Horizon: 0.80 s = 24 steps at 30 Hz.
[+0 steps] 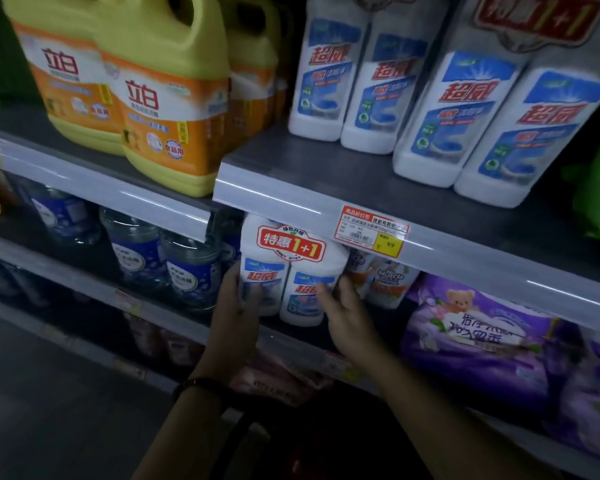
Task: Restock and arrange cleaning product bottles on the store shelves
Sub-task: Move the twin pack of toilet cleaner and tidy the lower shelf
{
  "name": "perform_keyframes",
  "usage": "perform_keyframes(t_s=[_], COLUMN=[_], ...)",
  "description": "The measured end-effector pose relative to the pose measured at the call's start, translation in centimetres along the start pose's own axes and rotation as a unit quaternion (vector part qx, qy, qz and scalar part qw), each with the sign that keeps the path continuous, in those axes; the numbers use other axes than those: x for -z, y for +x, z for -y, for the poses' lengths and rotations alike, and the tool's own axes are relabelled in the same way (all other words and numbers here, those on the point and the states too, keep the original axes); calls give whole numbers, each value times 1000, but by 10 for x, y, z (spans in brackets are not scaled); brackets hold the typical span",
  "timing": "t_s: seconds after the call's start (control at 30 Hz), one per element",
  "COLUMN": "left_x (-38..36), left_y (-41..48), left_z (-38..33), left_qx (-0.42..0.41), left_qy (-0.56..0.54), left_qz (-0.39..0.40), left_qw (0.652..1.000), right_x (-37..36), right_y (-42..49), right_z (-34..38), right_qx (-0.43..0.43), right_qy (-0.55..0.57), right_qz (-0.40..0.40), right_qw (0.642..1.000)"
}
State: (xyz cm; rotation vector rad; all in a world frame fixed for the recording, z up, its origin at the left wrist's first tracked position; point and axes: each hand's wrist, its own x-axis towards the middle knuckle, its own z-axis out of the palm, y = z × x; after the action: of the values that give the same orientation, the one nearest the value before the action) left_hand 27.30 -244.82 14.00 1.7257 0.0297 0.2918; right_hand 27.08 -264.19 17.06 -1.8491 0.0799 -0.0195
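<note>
Gripping one twin pack from both sides: left hand curled round left bottle, right hand curled round right one, neither nearer. Standing upright, long axis vertical, at front of lower shelf, straight ahead. Counting two bottles here, two more packs on upper shelf, three jugs alongside.
</note>
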Motion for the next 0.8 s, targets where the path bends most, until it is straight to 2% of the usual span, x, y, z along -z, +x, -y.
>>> perform_keyframes(t_s=[0.17, 0.3, 0.4, 0.47, 0.57, 0.63, 0.8], left_x=[-3, 0, 4, 5, 6, 10, 20], left_y=[6, -5, -20, -35, -66, -86, -127], left_z=[-6, -19, -24, -27, -30, -34, -67], left_qx=[29, 50, 60, 98, 134, 139, 136], left_qy=[-90, -121, -117, -139, -162, -159, -145], left_qz=[-35, -7, 1, 22, 73, 78, 85], left_qw=[995, 991, 991, 985, 975, 974, 976], right_x=[4, 8, 13, 14, 20, 26, 50], right_y=[1, -5, -19, -33, -53, -70, -115], right_z=[3, 10, 8, 8, 12, 18, 32], right_qx=[34, 1, -3, -11, -57, -75, -64], right_qy=[-22, 44, 28, 20, 59, 99, 75], right_qz=[-18, -37, -48, -45, -12, 22, 82], right_qw=[999, 998, 998, 999, 997, 992, 992])
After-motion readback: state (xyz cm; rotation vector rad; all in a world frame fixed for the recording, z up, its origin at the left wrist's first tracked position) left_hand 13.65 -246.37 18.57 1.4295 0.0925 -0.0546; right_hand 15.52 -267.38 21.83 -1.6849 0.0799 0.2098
